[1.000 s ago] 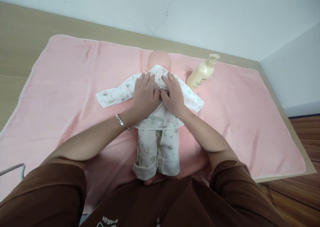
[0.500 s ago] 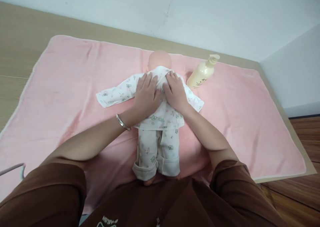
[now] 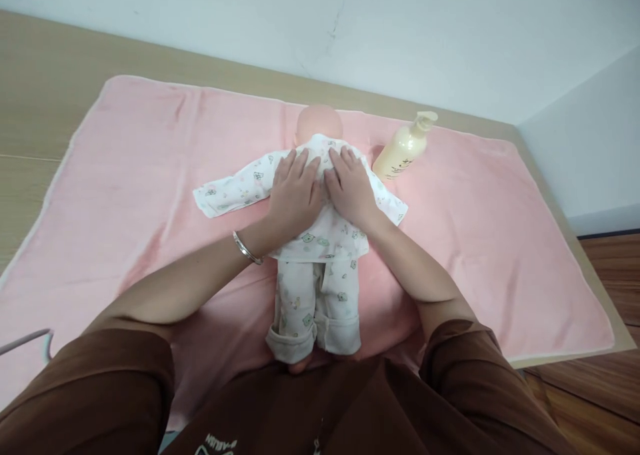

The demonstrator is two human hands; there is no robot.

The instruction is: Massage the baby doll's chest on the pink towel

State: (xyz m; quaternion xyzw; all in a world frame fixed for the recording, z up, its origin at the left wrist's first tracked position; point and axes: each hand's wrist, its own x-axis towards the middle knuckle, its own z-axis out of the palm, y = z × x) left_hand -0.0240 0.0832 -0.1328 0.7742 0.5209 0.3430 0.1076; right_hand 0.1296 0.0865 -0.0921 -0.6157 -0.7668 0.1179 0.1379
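Note:
A baby doll (image 3: 319, 123) lies with its head toward the wall and its feet toward me; its face does not show. It wears a white printed top (image 3: 320, 247) with the sleeves spread to both sides, and matching trousers (image 3: 296, 291) with turned-up cuffs. My left hand (image 3: 296, 193) rests flat on the left of the doll's upper back, fingers stretched out. On the right of the back, my right hand (image 3: 350, 185) lies flat too, its thumb close to my left hand. Neither hand grips anything. A silver bangle (image 3: 247, 248) circles my left wrist.
A pink blanket (image 3: 500, 241) with some creases lies under the doll on a wooden surface (image 3: 55, 61). A pale yellow pump bottle (image 3: 401, 149) stands right of the doll's head. Behind is a white wall (image 3: 240, 21). A thin grey curved bar or cord (image 3: 25, 340) shows at lower left.
The bunched cloth between my hands near the doll's neck now lies smoother. Both hands stay in nearly the same place on the back; the view has shifted very slightly.

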